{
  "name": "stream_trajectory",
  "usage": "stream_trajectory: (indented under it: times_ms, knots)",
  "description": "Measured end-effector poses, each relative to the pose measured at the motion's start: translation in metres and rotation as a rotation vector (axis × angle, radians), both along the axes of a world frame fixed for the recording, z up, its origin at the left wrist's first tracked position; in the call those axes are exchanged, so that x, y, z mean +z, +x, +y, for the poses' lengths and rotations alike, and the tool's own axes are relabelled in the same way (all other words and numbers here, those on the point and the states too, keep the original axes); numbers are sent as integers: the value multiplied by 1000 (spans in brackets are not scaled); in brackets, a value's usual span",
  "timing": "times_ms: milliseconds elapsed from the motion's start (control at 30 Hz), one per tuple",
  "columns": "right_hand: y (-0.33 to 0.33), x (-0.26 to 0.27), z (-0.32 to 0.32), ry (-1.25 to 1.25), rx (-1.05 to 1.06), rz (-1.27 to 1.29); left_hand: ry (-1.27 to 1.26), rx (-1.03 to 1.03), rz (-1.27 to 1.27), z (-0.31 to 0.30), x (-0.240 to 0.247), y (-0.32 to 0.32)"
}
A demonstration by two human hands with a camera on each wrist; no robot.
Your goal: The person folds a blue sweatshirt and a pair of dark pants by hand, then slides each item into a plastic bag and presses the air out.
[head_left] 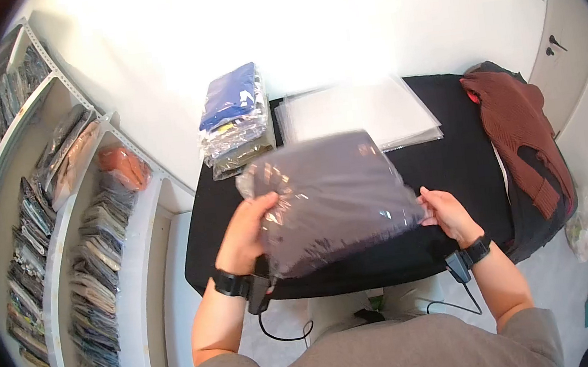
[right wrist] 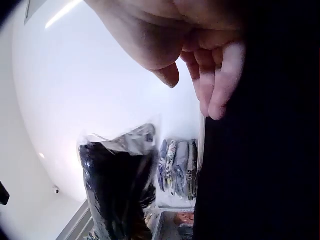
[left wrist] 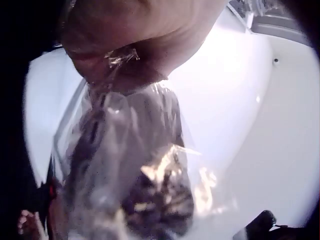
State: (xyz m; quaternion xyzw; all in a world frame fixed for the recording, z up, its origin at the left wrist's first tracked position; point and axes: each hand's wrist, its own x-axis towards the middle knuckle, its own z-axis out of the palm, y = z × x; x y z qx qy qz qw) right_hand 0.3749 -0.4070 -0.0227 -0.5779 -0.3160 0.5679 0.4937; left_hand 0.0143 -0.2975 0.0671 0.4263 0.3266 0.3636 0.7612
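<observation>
A dark grey folded garment in a clear plastic bag (head_left: 335, 197) is held up over the black-covered table (head_left: 451, 165). My left hand (head_left: 243, 234) grips the bag's left edge, thumb on top. In the left wrist view, crinkled plastic (left wrist: 120, 115) runs out from under that hand (left wrist: 145, 45). My right hand (head_left: 450, 215) is beside the bag's right corner, its fingertips right at the edge in the head view. The right wrist view shows this hand (right wrist: 195, 55) with thumb and fingers apart, nothing between them, and the bagged garment (right wrist: 115, 185) beyond.
Bagged clothes (head_left: 234, 118) are stacked at the table's back left. Flat clear plastic bags (head_left: 359, 114) lie at the back middle, and a brown knitted garment (head_left: 520, 129) at the right end. White shelves (head_left: 57, 297) packed with bagged clothes stand on the left.
</observation>
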Motion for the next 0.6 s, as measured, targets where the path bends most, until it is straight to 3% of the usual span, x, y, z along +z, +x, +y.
stream_trajectory:
  times_ms: [33,100,167,233,300,333,367,433,533,567,600]
  knots:
    - [1,0,-1,4,-25,37,37,46,-17,5,11,-6]
    - [8,-8,1,14,-15,52,56,430,31,28,33,-9]
    - [10,-11,1,31,-13,60,158,346,-292,65,50,-15]
    - [8,-8,1,31,-35,65,200,434,-390,93,82,-3]
    - [11,-13,1,68,-57,99,314,517,-524,197,58,-24]
    - [12,-17,2,78,-77,119,328,544,-502,199,64,-15]
    - [12,-19,1,91,-76,117,592,675,-292,237,47,-14]
    - [13,-20,1,104,-109,149,342,733,-472,257,45,15]
    - [9,-17,0,116,-143,140,220,757,-381,313,-1,25]
    - [9,-18,-1,117,-154,137,79,916,-420,305,-2,43]
    - [7,-18,-1,118,-175,121,98,901,-384,304,-2,45]
